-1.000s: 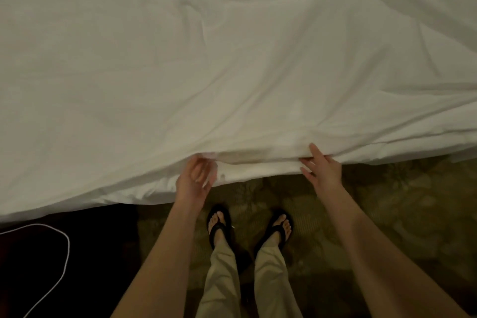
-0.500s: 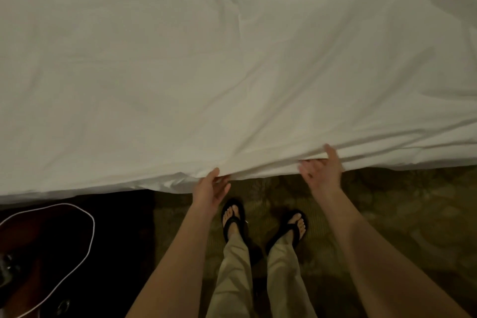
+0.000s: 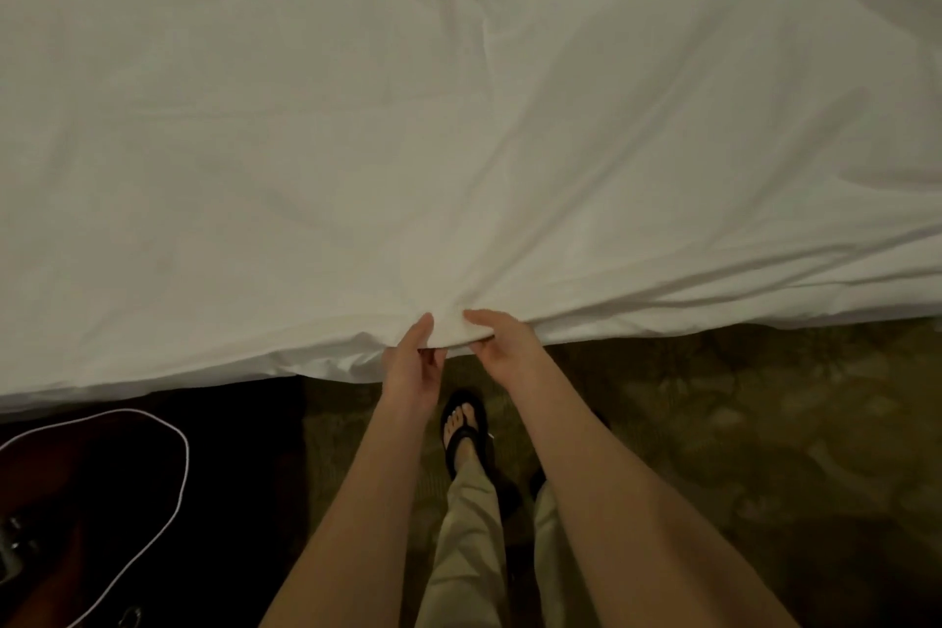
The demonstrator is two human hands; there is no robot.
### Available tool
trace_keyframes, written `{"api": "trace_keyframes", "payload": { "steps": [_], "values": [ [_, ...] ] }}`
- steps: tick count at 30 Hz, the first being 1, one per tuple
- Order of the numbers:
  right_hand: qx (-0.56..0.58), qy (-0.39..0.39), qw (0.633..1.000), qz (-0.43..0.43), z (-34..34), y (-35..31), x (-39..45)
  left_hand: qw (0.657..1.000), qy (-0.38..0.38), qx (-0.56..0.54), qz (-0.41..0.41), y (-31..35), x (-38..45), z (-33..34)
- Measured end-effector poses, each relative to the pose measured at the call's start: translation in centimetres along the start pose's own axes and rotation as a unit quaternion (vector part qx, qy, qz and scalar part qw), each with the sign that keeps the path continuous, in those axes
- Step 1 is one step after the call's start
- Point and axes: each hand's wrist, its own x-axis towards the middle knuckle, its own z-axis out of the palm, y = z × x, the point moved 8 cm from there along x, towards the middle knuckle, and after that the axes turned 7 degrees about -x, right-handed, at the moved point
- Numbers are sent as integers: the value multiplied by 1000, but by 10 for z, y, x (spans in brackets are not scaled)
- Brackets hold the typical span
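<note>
At the lower left of the frame, a white cord (image 3: 186, 449) is looping over something dark beside the bed. Across the upper frame the white sheet (image 3: 459, 143) is lying spread over the bed, its near edge running along the lower middle. There the left hand (image 3: 413, 365) is pinching that edge, thumb on top, and just right of it the right hand (image 3: 502, 347) is pinching the same bunched fold. Creases are fanning up and right from the grip, so the spreading looks mostly done, while smoothing is probably what is left. Patterned carpet (image 3: 764, 423) is showing at lower right.
</note>
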Motion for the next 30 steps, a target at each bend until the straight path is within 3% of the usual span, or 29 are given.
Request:
{"api": "trace_keyframes", "payload": {
  "steps": [5,10,16,18,21,23,26,30],
  "values": [
    [45,121,991,-38,-51,1,-5,999,43,33,-5,-1,2,-19],
    [83,146,979,-112,-75,-36,-8,998,32,-55,-13,16,1,-18],
    [129,102,982,-96,-92,-6,-10,983,126,-103,82,74,22,-61],
    [135,77,985,-72,-78,-1,-6,985,104,-105,93,82,25,-65],
    [75,3,997,-27,-27,8,-4,999,9,-46,12,64,22,-42],
    [55,-10,998,-16,2,17,2,1000,6,-7,-22,47,24,-36],
    [96,82,991,-47,2,21,6,999,42,-1,-19,44,22,-44],
    [135,243,956,-92,-73,-1,-7,996,87,8,-1,59,19,-61]
  ]
}}
